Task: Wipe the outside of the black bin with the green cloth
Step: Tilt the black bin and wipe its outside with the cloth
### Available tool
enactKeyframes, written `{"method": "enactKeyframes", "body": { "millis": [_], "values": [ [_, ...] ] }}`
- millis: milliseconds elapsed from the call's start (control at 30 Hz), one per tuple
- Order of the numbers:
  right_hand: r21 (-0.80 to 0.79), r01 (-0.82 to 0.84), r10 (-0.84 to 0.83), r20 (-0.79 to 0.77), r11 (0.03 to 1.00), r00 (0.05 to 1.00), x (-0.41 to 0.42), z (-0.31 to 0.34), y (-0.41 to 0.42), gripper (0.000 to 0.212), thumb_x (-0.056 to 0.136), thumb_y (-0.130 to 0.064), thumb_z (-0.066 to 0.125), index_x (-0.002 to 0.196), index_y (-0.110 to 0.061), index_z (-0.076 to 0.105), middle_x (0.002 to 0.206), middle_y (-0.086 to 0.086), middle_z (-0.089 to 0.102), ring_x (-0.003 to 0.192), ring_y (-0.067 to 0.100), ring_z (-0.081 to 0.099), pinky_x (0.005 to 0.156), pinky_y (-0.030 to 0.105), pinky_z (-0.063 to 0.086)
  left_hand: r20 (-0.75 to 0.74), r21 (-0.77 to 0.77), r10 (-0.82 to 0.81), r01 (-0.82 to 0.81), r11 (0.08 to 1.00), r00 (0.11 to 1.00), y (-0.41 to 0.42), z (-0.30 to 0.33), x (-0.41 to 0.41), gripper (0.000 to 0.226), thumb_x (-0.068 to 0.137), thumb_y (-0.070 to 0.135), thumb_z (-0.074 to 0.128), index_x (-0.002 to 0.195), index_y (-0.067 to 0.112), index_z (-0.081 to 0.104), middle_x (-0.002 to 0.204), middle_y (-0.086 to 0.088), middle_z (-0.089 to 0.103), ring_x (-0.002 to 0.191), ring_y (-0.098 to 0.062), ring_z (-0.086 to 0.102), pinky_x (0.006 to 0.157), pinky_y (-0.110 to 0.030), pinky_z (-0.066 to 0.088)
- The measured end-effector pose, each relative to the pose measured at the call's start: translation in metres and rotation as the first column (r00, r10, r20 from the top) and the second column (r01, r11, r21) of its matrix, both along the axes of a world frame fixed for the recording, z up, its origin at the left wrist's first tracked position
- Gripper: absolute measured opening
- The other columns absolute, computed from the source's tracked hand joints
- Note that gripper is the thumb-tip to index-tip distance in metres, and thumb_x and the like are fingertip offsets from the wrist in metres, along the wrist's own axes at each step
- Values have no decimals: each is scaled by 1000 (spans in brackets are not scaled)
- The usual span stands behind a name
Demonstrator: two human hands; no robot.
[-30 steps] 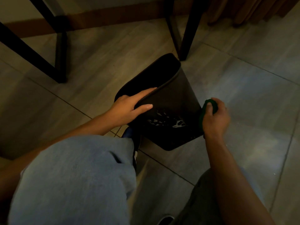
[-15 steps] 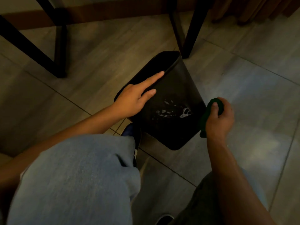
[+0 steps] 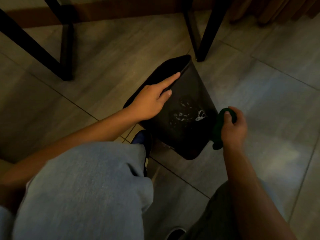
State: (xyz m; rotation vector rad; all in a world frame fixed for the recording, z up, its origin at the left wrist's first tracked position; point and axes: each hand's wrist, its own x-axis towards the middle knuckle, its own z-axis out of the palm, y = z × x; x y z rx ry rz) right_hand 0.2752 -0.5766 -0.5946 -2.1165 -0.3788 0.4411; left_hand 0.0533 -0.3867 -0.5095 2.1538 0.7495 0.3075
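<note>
The black bin (image 3: 188, 135) lies tilted on the tiled floor, its mouth turned away toward the upper left. White foamy marks show on its upward side. My left hand (image 3: 152, 99) rests flat on the bin near the rim, fingers stretched along the edge. My right hand (image 3: 233, 127) is closed around the bunched green cloth (image 3: 219, 129), which presses against the bin's right side wall near the base.
Black table legs (image 3: 207, 30) stand just beyond the bin's rim, and another black leg frame (image 3: 65, 49) stands at the upper left. My knees in light jeans (image 3: 90, 187) fill the lower frame, with a dark shoe (image 3: 142, 137) beside the bin.
My left hand slid further up along the rim. My right hand with the cloth moved slightly right and down along the bin's side. The bin shifted a little.
</note>
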Motion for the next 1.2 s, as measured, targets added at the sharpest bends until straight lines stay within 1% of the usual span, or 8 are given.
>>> {"method": "enactKeyframes", "body": {
  "millis": [133, 267, 500, 667, 800, 900, 1067, 1200],
  "values": [
    [-17, 148, -149, -143, 989, 978, 23, 0, -6, 28, 107, -28, 53, 133, -23, 65, 134, 8, 65, 121, 25, 61, 101, 35, 49, 9, -150, -2, 4, 989, 1000, 0, -7, -3, 61, 105, 20, 50, 157, 40, 25, 158, 16, 36, 113, 1, 62, 106, -33, 51],
    [-42, 157, -161, -137, 987, 977, 31, -4, -5, 29, 107, -31, 52, 133, -24, 64, 132, 6, 65, 117, 23, 60, 97, 34, 47, 7, -274, -8, 10, 962, 1000, -1, -16, -5, 69, 102, 23, 53, 157, 44, 17, 158, 23, 28, 141, -5, 41, 118, -35, 37],
    [45, 217, -199, -257, 975, 946, -1, -16, 7, 29, 103, -27, 56, 130, -24, 68, 131, 5, 67, 121, 22, 62, 109, 42, 51, 37, -335, 56, -41, 941, 998, -4, -23, -7, 63, 105, 18, 49, 159, 37, 21, 163, 15, 26, 149, -5, 29, 123, -37, 29],
    [23, 148, -141, -188, 989, 972, -11, -19, 11, 33, 106, -33, 55, 136, -26, 65, 141, 3, 63, 129, 20, 58, 113, 36, 45, 39, -332, 60, -44, 942, 997, -6, -24, -8, 63, 105, 18, 50, 159, 37, 21, 159, 20, 28, 146, 1, 29, 121, -25, 28],
    [-73, 98, -100, -26, 993, 995, -10, -23, 32, 30, 104, -27, 56, 131, -17, 68, 134, 8, 66, 125, 25, 61, 99, 25, 40, 16, -280, 57, -50, 959, 998, -8, -21, -6, 65, 103, 26, 52, 157, 44, 19, 157, 22, 30, 146, -2, 32, 121, -29, 28],
    [-17, 35, -35, 19, 999, 999, -26, -12, 58, 33, 104, -30, 54, 131, -20, 69, 135, 6, 65, 122, 23, 62, 98, 24, 40, -7, -247, 70, -70, 967, 998, -9, -18, -4, 69, 103, 25, 55, 158, 42, 16, 154, 21, 34, 142, -2, 37, 118, -24, 31],
    [146, -142, 125, 116, 979, 985, -59, 33, 105, 32, 101, -32, 56, 129, -26, 69, 138, 3, 61, 127, 21, 59, 109, 39, 47, -11, -243, 53, -54, 969, 999, -13, -18, -1, 77, 96, 31, 58, 157, 44, 14, 152, 9, 44, 137, -20, 51, 117, -35, 39],
    [160, -303, 219, 402, 939, 889, -86, 57, 130, 32, 100, -29, 56, 128, -23, 70, 126, 5, 65, 118, 23, 60, 96, 39, 52, -24, -195, 54, -57, 979, 998, -11, -21, -1, 78, 94, 37, 55, 158, 42, 12, 154, -13, 46, 135, -37, 49, 115, -42, 36]
  ]
}}
